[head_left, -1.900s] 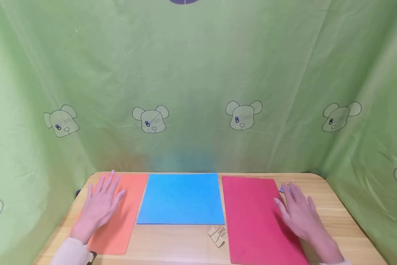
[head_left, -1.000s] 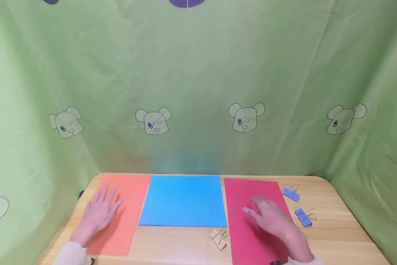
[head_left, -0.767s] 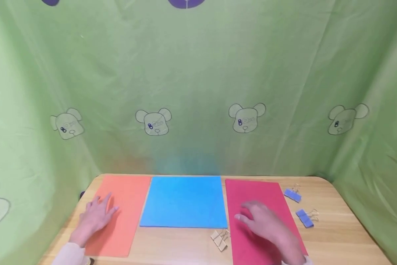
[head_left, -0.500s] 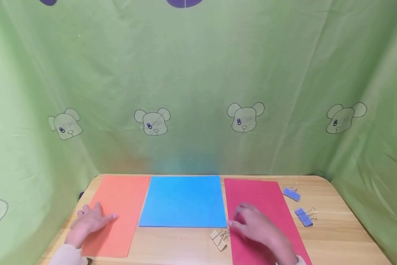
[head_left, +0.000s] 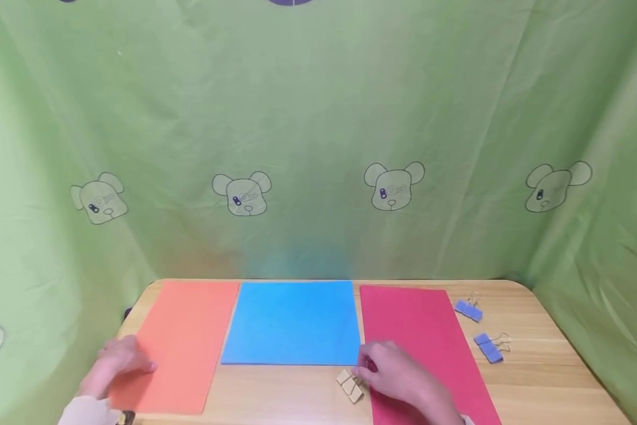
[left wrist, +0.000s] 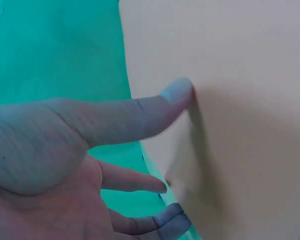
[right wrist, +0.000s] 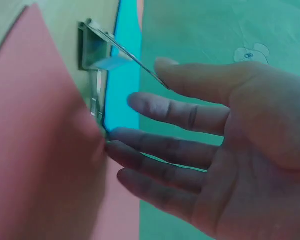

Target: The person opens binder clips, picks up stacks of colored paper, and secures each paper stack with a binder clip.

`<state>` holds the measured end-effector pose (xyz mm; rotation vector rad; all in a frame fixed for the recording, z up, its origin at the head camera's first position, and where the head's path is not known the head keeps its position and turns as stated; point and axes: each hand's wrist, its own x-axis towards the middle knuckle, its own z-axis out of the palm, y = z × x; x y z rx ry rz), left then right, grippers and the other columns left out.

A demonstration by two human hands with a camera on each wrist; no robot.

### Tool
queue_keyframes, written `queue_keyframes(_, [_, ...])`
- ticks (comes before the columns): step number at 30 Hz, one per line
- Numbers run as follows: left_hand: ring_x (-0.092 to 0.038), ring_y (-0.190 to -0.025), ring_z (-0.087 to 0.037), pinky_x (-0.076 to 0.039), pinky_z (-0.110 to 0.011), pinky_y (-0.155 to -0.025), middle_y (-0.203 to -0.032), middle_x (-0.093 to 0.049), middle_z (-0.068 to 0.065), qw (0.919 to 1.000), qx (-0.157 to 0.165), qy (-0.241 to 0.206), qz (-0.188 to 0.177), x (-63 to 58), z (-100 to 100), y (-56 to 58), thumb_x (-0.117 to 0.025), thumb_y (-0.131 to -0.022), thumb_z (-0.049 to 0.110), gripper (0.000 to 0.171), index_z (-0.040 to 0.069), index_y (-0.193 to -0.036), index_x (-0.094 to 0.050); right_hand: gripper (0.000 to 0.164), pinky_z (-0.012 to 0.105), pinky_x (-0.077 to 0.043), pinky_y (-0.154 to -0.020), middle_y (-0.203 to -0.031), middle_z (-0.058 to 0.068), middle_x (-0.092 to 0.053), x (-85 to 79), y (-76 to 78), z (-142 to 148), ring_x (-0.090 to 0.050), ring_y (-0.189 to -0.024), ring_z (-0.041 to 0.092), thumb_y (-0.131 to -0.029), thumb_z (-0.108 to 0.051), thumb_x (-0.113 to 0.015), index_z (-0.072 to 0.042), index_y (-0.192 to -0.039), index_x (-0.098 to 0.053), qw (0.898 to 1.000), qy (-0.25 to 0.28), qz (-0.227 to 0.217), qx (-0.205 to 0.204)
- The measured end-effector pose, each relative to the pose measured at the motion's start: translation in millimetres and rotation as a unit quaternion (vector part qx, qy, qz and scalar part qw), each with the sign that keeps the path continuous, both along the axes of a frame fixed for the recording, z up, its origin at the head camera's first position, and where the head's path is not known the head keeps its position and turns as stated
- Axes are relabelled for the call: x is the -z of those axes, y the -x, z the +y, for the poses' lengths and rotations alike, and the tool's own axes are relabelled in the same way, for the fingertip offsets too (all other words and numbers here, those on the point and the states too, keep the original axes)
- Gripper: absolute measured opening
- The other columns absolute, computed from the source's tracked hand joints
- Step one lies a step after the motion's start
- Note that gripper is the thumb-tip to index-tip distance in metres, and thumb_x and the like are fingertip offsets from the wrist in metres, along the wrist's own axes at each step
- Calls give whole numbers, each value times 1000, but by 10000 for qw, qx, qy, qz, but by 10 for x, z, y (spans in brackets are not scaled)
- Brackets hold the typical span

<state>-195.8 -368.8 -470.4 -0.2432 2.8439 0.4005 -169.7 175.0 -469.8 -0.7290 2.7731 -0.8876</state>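
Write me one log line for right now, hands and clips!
left hand: at left edge of orange sheet | right hand: at gold clip | two blue clips: right of red sheet

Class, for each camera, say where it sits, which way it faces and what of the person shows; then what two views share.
Head: on the head, facing forward and down at curtain and table; left hand, right hand and sleeves show.
Left wrist: on that wrist, facing the orange sheet; left hand partly shows.
Right wrist: on that wrist, facing the gold clip; right hand partly shows.
Shared by head and right wrist: right hand, gold clip, red sheet.
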Motion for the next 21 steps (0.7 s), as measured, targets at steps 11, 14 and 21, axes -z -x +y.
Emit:
queue_keyframes(11, [-56, -97, -55, -49, -64, -90, -98, -56, -34, 9980, -148, -601, 137, -46, -76, -127, -90, -75, 27, 76, -19, -112, -42, 28, 23, -42, -55, -68, -11, -47, 9, -20, -63, -43, -61, 3, -94, -16, -73, -22, -72, -57, 9996, 178, 184, -113])
queue_keyframes(14, [-54, -101, -59, -47, -66, -91, -104, -53, -41, 9965, -133, -780, 283, -23, -96, -133, -91, -74, 24, 85, -23, -118, -35, 28, 24, -44, -57, -70, -12, -48, 13, -26, -102, -44, -63, 3, -94, -16, -74, -21, -72, -58, 9991, 178, 300, -227])
queue_keyframes(21, [-50, -109, -63, -45, -67, -94, -122, -44, -50, 9922, -89, -1154, 465, 82, -174, -175, -90, -76, 20, 96, -21, -134, -26, 26, 23, -46, -60, -73, -15, -49, 23, -16, -186, -46, -67, 3, -94, -14, -73, -21, -74, -58, 9978, 389, 252, -465])
